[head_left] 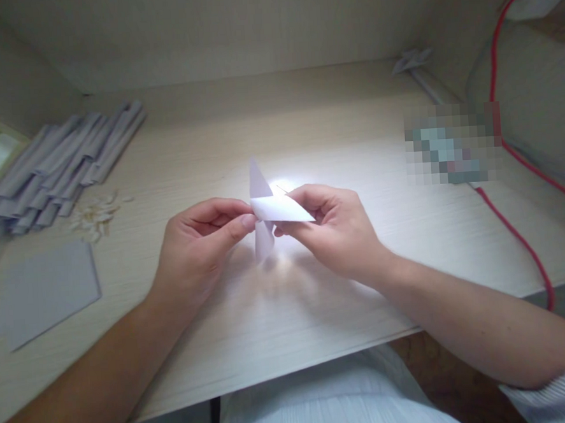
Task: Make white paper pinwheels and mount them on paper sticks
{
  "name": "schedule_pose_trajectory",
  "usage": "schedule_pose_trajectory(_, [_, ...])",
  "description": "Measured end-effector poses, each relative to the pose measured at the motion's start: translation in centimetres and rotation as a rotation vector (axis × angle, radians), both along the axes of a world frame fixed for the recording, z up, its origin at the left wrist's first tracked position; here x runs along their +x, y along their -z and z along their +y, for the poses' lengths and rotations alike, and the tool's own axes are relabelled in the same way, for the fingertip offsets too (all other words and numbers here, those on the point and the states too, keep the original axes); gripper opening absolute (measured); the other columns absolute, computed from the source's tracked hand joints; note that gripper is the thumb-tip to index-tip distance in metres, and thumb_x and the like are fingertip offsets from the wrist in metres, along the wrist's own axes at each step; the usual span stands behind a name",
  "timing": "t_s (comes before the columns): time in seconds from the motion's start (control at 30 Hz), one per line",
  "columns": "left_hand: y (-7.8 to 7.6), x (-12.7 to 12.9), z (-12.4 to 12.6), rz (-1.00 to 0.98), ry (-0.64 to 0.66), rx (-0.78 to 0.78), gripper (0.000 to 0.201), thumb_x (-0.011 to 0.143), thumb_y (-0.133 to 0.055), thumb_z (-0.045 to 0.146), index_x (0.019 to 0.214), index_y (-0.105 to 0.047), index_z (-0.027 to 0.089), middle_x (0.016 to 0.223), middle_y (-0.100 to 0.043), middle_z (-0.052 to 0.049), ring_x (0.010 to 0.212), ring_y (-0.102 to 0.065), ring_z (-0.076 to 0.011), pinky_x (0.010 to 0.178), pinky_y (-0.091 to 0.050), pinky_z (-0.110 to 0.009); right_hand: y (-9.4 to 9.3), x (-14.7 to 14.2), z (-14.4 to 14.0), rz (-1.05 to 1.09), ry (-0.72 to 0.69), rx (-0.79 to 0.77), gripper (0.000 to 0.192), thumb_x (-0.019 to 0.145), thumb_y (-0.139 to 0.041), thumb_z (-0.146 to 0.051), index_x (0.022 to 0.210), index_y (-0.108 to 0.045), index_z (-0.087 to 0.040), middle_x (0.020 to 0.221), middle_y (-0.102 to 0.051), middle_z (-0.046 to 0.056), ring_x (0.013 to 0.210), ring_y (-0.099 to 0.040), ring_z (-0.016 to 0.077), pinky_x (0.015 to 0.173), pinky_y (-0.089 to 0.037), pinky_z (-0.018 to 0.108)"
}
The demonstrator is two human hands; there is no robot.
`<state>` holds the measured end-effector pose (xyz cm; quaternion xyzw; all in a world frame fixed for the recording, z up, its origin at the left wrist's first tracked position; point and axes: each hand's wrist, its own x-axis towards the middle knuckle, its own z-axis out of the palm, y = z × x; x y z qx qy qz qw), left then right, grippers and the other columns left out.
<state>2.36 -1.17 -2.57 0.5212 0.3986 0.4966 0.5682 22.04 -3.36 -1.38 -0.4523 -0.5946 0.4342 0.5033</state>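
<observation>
While the left hand [202, 239] pinches the paper pinwheel [282, 208] at its hub and the right hand [334, 230] grasps it from the other side, it sits above the middle of the tabletop [187, 147], blades already bent. One mounted pinwheel [412, 61] at the far right corner looks finished; rolled paper tubes [69, 164] along the left edge and flat paper [52, 289] nearer the front left corner seem unused.
</observation>
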Motion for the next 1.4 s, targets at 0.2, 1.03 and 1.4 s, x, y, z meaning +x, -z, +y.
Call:
schedule_pose_trajectory(0.2, [-0.9,0.2,-0.8,0.231,-0.113,0.315,0.013,0.08,-0.086,0.017,0.088,-0.083,0.027,0.087,-0.079,0.0,0.08,-0.072,-0.015,0.074,-0.058,-0.027,-0.3,0.3,0.6,0.24,-0.109,-0.28,0.01,0.077,-0.077,-0.01,0.085,-0.08,-0.016,0.075,-0.077,0.0,0.073,-0.074,0.0154,0.076,-0.06,0.028])
schedule_pose_trajectory(1.03, [-1.9,0.0,-1.4,0.508,-0.158,0.824,0.021,0.083,-0.078,0.009,0.096,-0.079,0.025,0.088,-0.075,-0.002,0.081,-0.069,-0.0186,0.073,-0.056,-0.034,0.4,0.1,1.1,0.651,-0.283,-0.644,0.019,0.062,-0.08,-0.009,0.08,-0.078,-0.013,0.072,-0.073,0.001,0.064,-0.066,0.0122,0.064,-0.057,0.024])
schedule_pose_trajectory(1.4, [-0.3,-0.3,-0.5,0.478,-0.105,0.624,0.017,0.083,-0.077,0.012,0.09,-0.081,0.026,0.087,-0.078,-0.002,0.081,-0.072,-0.0196,0.076,-0.055,-0.034,2.1,0.2,1.7,0.646,-0.333,-0.642,0.014,0.067,-0.078,-0.009,0.08,-0.078,-0.013,0.077,-0.074,0.003,0.065,-0.067,0.0141,0.073,-0.059,0.029])
